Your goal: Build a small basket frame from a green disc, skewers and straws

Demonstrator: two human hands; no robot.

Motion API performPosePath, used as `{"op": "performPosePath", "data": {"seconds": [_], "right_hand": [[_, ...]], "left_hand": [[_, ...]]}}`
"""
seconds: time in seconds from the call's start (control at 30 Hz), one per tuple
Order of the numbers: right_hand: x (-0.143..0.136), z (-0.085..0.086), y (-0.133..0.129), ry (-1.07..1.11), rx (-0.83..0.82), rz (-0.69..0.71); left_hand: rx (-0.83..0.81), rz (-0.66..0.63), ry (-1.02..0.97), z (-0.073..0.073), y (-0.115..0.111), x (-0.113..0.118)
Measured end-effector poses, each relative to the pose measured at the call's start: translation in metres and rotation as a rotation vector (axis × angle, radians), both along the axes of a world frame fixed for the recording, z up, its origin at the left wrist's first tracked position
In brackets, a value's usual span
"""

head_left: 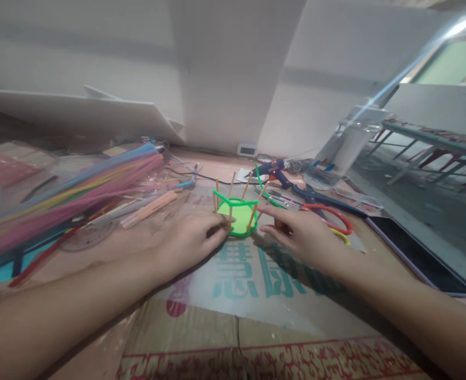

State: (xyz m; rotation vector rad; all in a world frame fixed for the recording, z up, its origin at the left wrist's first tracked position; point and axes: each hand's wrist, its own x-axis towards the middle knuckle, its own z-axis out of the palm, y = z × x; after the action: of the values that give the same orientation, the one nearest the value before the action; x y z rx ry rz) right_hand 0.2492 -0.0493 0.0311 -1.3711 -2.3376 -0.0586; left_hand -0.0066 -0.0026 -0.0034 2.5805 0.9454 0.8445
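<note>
A small round frame stands on the sheeted table, with a bright green base (pixel 238 217) and several upright wooden sticks (pixel 254 208) around its edge. A green pipe cleaner (pixel 240 202) bends across the sticks, and its loose end (pixel 258 177) rises and curves away behind the frame to the right. My left hand (pixel 195 237) is closed at the frame's front left, thumb and fingers pinching the foot of a front stick. On the other side, my right hand (pixel 302 229) has its index finger and thumb apart, the fingertip close to a right-hand stick; contact is unclear.
Bundles of coloured pipe cleaners (pixel 98 190) lie at left. Behind the frame is a blue glue gun (pixel 274 171) with a lit red light. Red-handled scissors (pixel 330 211), a phone (pixel 418 256) and a clear water container (pixel 338 150) are at right. A white wall rises behind.
</note>
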Motion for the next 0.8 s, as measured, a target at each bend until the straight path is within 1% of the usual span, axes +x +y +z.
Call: {"op": "performPosePath", "data": {"seconds": [0.07, 0.13, 0.2, 0.27, 0.3, 0.37, 0.43, 0.5, 0.57, 0.63, 0.7, 0.73, 0.8], "right_hand": [[0.001, -0.012, 0.005, -0.052, 0.059, 0.048], [0.000, -0.020, 0.007, -0.084, 0.108, 0.104], [-0.001, -0.022, 0.007, -0.105, 0.115, 0.157], [0.000, -0.019, 0.005, -0.119, 0.076, 0.165], [0.003, -0.015, 0.004, -0.126, 0.040, 0.143], [0.011, -0.006, 0.005, -0.129, -0.026, 0.050], [0.023, 0.006, 0.009, -0.105, -0.045, -0.054], [0.036, 0.018, 0.018, -0.024, -0.028, -0.126], [0.044, 0.031, 0.031, 0.082, -0.080, -0.155], [0.046, 0.044, 0.049, 0.129, -0.228, -0.176], [0.042, 0.054, 0.069, 0.083, -0.409, -0.203], [0.038, 0.057, 0.079, 0.048, -0.483, -0.203], [0.029, 0.059, 0.099, 0.004, -0.576, -0.177]], "left_hand": [[-0.003, -0.001, 0.006, 0.001, -0.001, 0.000], [-0.003, -0.006, 0.004, 0.002, -0.001, 0.000], [-0.002, -0.008, 0.003, 0.001, -0.001, 0.000], [-0.007, -0.003, 0.005, 0.000, 0.000, -0.001], [-0.014, 0.000, 0.007, -0.001, 0.001, -0.001], [-0.027, 0.005, 0.003, -0.002, 0.001, -0.002], [-0.039, 0.002, -0.004, -0.003, 0.001, -0.002], [-0.043, -0.002, -0.006, -0.003, 0.001, -0.002], [-0.038, -0.003, -0.002, -0.003, 0.001, -0.002], [-0.024, 0.002, 0.000, -0.002, 0.000, -0.003], [-0.015, 0.008, 0.008, -0.001, -0.001, -0.003], [-0.016, 0.012, 0.013, 0.000, -0.001, -0.003], [-0.022, 0.019, 0.020, 0.000, -0.002, -0.003]]}}
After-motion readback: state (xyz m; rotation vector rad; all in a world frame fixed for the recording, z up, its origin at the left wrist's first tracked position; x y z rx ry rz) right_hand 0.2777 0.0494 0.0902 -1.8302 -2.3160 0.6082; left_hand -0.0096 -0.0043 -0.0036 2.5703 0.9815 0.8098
